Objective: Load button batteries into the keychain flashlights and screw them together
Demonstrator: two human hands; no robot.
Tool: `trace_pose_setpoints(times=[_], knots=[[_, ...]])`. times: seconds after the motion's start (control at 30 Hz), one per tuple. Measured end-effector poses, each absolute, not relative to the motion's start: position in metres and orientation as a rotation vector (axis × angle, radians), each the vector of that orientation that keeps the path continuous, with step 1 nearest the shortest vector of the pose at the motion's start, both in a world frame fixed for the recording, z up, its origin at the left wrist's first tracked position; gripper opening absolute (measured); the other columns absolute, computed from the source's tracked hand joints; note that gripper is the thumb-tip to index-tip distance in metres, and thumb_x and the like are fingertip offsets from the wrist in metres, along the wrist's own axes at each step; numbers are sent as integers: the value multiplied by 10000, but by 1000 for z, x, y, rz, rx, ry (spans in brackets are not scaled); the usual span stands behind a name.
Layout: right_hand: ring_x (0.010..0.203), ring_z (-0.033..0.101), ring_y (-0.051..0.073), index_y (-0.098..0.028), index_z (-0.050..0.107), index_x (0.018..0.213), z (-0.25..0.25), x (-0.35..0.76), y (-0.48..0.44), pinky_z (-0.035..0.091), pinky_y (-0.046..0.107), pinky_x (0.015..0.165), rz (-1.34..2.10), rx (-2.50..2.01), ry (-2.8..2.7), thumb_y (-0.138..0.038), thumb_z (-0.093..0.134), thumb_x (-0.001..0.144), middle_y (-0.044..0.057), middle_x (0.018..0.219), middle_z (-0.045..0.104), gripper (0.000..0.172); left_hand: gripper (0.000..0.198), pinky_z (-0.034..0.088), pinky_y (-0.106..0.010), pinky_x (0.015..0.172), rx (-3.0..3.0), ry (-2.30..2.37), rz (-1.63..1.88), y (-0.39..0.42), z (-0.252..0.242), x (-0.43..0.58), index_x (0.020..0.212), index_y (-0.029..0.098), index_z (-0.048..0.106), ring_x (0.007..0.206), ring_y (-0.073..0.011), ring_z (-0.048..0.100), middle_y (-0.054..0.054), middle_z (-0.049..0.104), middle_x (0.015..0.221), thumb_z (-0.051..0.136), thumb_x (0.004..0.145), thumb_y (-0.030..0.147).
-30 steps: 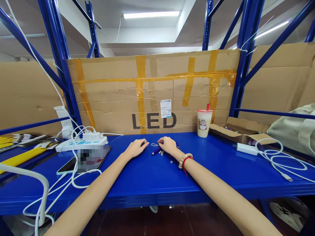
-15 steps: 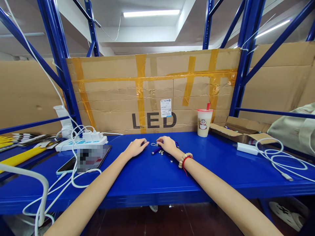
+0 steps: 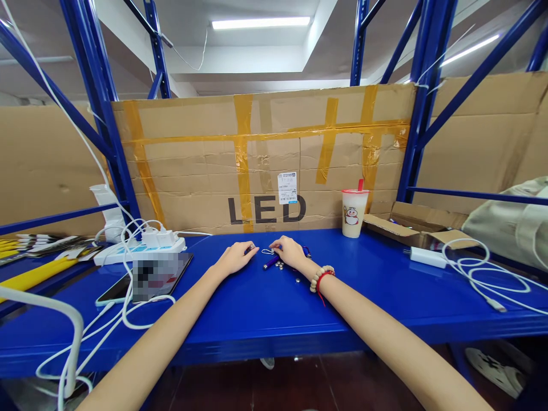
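Observation:
My left hand [image 3: 234, 258] rests on the blue tabletop, fingers curled around a small shiny piece [image 3: 250, 249] whose kind I cannot make out. To its right, my right hand [image 3: 290, 251] is bent down with its fingertips pinched at the table, beside a thin pale looped cord [image 3: 267, 252]. What those fingers hold, if anything, is hidden. A slim purple-blue metal tube [image 3: 270, 262] lies just below the cord, partly behind my right hand. Several small silver discs [image 3: 280, 265] are scattered next to it, and a single disc [image 3: 298, 280] sits nearer me, below my wrist.
A lidded cup [image 3: 353, 213] with a red straw stands at the back right, beside an opened cardboard box [image 3: 413, 227]. A white charger [image 3: 428, 257] with coiled cable lies farther right. On the left are a power strip [image 3: 141, 251], a tablet [image 3: 160, 276] and loose white cables.
The view has shifted very slightly. Both hands keep nearly the same place and pose, and the small things on the table have not visibly moved.

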State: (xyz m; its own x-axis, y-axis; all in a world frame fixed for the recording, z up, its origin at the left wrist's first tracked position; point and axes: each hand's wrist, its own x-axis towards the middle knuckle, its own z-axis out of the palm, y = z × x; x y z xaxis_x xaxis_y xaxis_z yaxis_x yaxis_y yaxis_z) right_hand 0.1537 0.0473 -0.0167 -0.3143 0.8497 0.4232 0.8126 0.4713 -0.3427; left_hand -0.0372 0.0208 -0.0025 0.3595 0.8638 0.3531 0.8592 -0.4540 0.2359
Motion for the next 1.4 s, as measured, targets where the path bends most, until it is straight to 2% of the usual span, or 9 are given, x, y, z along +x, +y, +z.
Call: trace_pose_setpoints(times=[0.27, 0.63, 0.87, 1.4], knots=[[932, 585, 158, -148, 629, 961, -15, 153, 47, 465, 363, 843, 95, -1395, -2182, -275, 524, 882, 63, 1003, 629, 182, 345, 425, -273, 671, 2577, 1648, 675, 22, -3, -38, 828, 184, 575, 767, -157, 586, -40, 648, 820, 342, 905, 425], [923, 587, 158, -153, 616, 1012, -13, 152, 44, 471, 366, 832, 134, -1429, -2207, -250, 536, 874, 51, 989, 630, 187, 356, 429, -293, 682, 2547, 1662, 663, 20, -2, -37, 847, 164, 584, 783, -162, 592, -35, 647, 836, 353, 913, 427], [963, 569, 169, -153, 584, 1086, -15, 152, 46, 463, 373, 848, 112, -1438, -2195, -228, 527, 878, 63, 1038, 605, 228, 347, 429, -292, 692, 2555, 1659, 663, 17, 0, -36, 843, 165, 585, 807, -164, 590, -40, 650, 846, 353, 913, 413], [973, 554, 175, -150, 586, 1056, -21, 153, 55, 446, 399, 865, 122, -1458, -2271, -262, 481, 902, 70, 1086, 573, 217, 348, 420, -288, 673, 2549, 1651, 665, 21, -2, -37, 827, 166, 581, 779, -165, 592, -26, 651, 833, 358, 906, 420]])
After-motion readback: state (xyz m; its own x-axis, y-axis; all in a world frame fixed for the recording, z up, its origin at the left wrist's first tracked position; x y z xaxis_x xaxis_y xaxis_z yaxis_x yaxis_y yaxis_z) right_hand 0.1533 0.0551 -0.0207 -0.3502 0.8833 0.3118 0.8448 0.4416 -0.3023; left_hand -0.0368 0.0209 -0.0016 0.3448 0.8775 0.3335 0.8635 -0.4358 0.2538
